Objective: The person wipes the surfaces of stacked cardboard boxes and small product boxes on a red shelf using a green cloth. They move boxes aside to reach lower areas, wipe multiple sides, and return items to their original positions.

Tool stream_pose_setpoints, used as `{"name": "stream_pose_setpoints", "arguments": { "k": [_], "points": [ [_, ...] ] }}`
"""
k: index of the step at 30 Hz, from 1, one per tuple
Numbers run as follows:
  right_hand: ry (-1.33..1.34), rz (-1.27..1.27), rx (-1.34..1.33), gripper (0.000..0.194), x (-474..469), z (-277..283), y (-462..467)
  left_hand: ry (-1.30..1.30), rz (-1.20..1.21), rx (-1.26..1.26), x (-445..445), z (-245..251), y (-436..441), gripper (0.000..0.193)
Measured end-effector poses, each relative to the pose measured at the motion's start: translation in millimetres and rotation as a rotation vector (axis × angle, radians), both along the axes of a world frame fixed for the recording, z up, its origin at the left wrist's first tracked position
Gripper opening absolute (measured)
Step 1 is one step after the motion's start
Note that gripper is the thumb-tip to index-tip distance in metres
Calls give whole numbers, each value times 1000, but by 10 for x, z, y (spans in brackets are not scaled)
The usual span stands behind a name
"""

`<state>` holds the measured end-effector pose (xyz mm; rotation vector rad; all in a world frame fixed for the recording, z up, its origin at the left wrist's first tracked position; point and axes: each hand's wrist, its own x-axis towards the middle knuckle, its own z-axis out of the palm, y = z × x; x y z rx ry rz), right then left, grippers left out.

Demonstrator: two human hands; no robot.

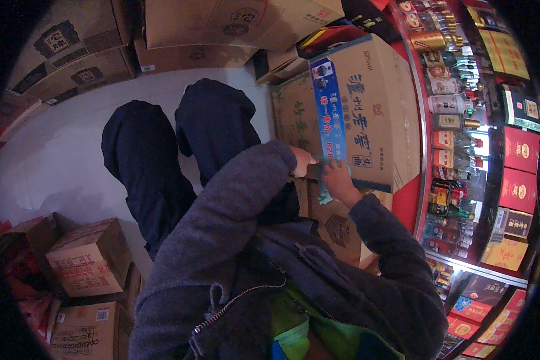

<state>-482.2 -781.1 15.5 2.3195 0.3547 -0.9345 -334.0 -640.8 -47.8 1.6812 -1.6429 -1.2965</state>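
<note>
My right hand [339, 182] grips a thin teal cloth [325, 196] at the near end of a large cardboard carton [382, 121]. Part of the cloth hangs below the fingers, and another part shows beside them against the carton. Along the carton's edge runs a blue printed strip [327, 108] bearing writing; its near end meets the cloth. Close by on the left is my left hand [301, 162], its fingertips at the cloth's edge. Whether those fingers pinch the cloth is too small to tell.
Glass bottles [452, 139] line a lit shelf on the right, with gift boxes [519, 150] behind them. Cartons [198, 22] stand at the back, and more cartons [87, 258] are stacked at lower left. Another carton [335, 229] sits below my hands. Pale tiled floor [72, 139] shows left of my knees.
</note>
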Motion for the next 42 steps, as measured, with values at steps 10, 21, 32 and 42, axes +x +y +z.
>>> {"name": "stream_pose_setpoints", "arguments": {
  "k": [10, 21, 32, 42],
  "points": [
    [-632, -267, 428, 31, 960, -483, -38, 284, 967, -96, 166, 33, -120, 72],
    [-499, 210, 101, 29, 2477, -834, -286, 217, 696, -100, 276, -312, -300, 80],
    [-414, 139, 91, 28, 2517, -1348, -614, -58, 269, -70, 48, -395, -119, 51],
    [-248, -69, -7, 38, 1605, -1889, -611, -43, 209, 5, 107, -343, -126, 46]
  ]
}}
